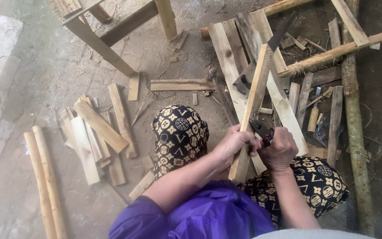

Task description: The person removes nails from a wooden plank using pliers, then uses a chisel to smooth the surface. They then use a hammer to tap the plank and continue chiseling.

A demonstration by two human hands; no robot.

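Crowded right, open ground left

Bare dirt (36,75) lies open far left; near left, scrap slats (96,137) and two poles (45,181) block it. Right, planks (239,57), a saw (261,57) and logs (354,132) crowd the hands.

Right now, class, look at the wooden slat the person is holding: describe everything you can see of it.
The wooden slat is a long, narrow, flat strip of pale, rough-sawn wood with a few darker marks. It stands tilted, its lower end near the person's knees, its upper end leaning away over the boards and a handsaw on the ground. The left hand grips it low down from the left; the right hand presses pliers against its right edge.
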